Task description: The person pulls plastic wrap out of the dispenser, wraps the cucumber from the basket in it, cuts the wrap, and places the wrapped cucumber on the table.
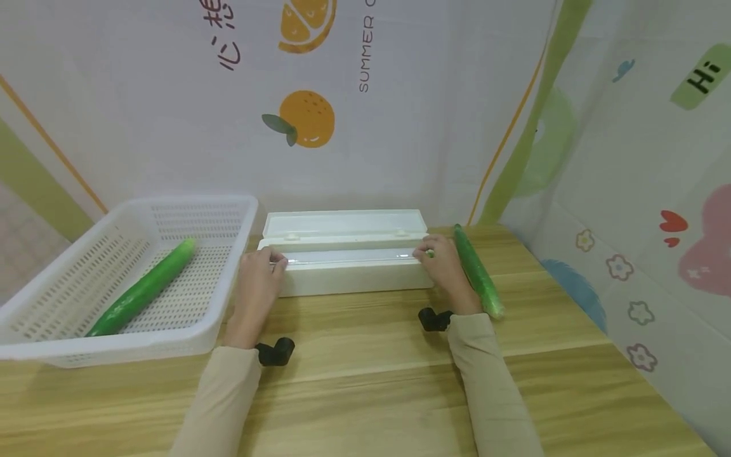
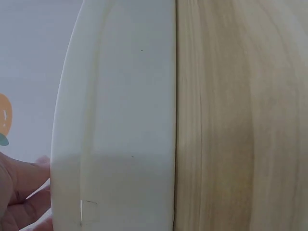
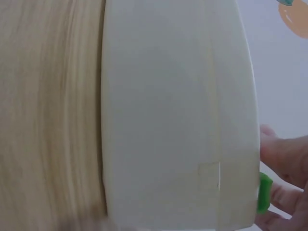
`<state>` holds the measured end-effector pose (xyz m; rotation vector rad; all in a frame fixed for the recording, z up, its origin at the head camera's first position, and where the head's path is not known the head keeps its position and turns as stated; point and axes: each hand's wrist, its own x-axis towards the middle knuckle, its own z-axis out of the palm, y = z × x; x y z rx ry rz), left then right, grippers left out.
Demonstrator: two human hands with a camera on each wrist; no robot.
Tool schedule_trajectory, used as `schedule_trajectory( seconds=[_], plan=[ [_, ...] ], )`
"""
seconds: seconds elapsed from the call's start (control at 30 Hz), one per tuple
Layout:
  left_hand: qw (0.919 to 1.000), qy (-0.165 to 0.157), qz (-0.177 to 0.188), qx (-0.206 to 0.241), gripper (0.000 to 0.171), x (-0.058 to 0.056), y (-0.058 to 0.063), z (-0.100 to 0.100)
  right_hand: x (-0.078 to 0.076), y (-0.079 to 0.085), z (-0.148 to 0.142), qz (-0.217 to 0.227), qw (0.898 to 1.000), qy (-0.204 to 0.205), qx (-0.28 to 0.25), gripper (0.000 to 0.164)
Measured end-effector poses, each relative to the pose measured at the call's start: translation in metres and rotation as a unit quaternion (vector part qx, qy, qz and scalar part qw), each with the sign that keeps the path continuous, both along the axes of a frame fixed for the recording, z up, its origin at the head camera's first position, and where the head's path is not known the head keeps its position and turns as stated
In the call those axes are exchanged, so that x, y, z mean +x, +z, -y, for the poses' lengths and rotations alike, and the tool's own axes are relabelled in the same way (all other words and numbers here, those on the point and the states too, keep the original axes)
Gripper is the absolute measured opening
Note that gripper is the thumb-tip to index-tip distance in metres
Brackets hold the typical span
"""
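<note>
A long white cling film box [image 1: 356, 279] lies across the table with its lid [image 1: 345, 222] raised at the back. A shiny strip of clear film [image 1: 348, 256] shows along its opening. My left hand [image 1: 259, 276] is at the left end, thumb and curled fingers pinching at the film edge. At the right end, my right hand [image 1: 445, 266] pinches there likewise. A small green piece [image 3: 263, 192] shows beside the right fingers in the right wrist view. The fingertips are partly hidden behind the box's front wall in both wrist views.
To the left, a white plastic basket [image 1: 200, 333] holds a green cucumber [image 1: 145, 289]. Another cucumber [image 1: 478, 273] lies on the wooden table [image 1: 354, 387], just right of my right hand. Behind the box hangs a printed white cloth [image 1: 388, 152]. Black wrist mounts [image 1: 276, 351] stick out inward from both wrists.
</note>
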<state>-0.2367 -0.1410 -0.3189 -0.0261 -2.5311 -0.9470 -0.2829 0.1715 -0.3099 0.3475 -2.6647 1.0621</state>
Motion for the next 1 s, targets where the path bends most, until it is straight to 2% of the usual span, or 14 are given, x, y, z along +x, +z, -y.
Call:
schedule_trajectory(
  seconds=[0.13,0.2,0.4,0.5,0.7,0.87,1.0],
  plan=[
    [0.9998,0.005,-0.02,-0.005,0.019,0.002,0.002,0.0,0.002,0.0,0.001,-0.016,1.0,-0.013,0.006,0.02],
    [0.9998,0.006,-0.013,-0.012,0.02,0.003,0.003,0.0,0.003,-0.001,0.001,-0.023,1.0,-0.017,0.011,0.02],
    [0.9967,0.005,0.019,-0.079,0.034,0.004,0.004,0.0,0.004,0.0,0.003,-0.036,0.999,-0.024,0.005,0.025],
    [0.9952,0.004,0.018,-0.096,0.035,0.003,0.004,0.001,0.004,0.002,0.005,-0.043,0.999,-0.031,0.004,0.024],
    [0.9954,0.016,0.016,-0.093,0.036,0.0,-0.001,-0.001,0.004,0.004,0.01,-0.077,0.996,-0.048,0.02,0.022],
    [0.9964,0.028,0.014,-0.079,0.037,-0.002,-0.003,-0.003,0.004,0.003,0.014,-0.107,0.993,-0.051,0.007,0.02],
    [0.9964,0.035,0.031,-0.071,0.04,-0.002,-0.002,-0.005,0.004,0.004,0.016,-0.109,0.992,-0.058,-0.009,0.021]
  ],
)
